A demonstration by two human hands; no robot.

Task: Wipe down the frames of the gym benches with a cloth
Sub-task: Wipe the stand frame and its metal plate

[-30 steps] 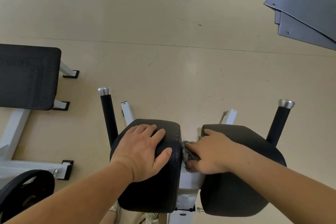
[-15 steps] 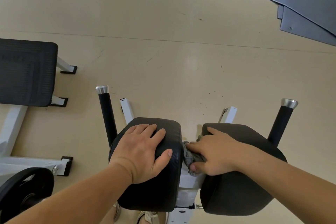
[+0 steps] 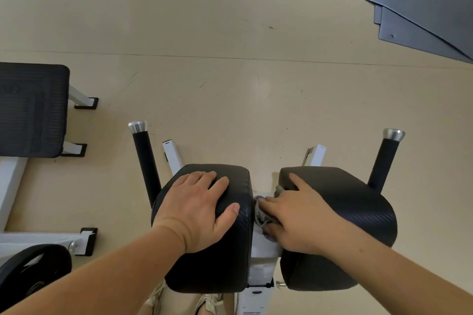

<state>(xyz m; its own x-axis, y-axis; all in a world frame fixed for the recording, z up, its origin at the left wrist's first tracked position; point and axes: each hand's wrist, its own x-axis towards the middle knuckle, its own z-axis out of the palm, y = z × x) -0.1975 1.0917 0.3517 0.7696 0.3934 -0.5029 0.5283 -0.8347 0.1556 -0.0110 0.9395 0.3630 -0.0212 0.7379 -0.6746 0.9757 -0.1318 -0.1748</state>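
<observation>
Right hand (image 3: pixel 300 217) and cloth (image 3: pixel 260 215) slightly farther along white frame (image 3: pixel 262 264)

My left arm comes in from 7 o'clock, left hand (image 3: pixel 199 210) lying flat with fingers spread toward 12, while my right arm enters from 4 o'clock, right hand (image 3: pixel 294 220) pinching the cloth (image 3: pixel 259 215) between thumb and fingers.

There is only one view, from a camera on the person's head. It looks steeply down and a little forward, wide-angled. The black pads (image 3: pixel 212 263) of the gym bench (image 3: pixel 261 273) are near, low in the middle. Both forearms (image 3: pixel 102 276) enter from the bottom edge, and the floor (image 3: pixel 230 20) fills the upper half.
</observation>
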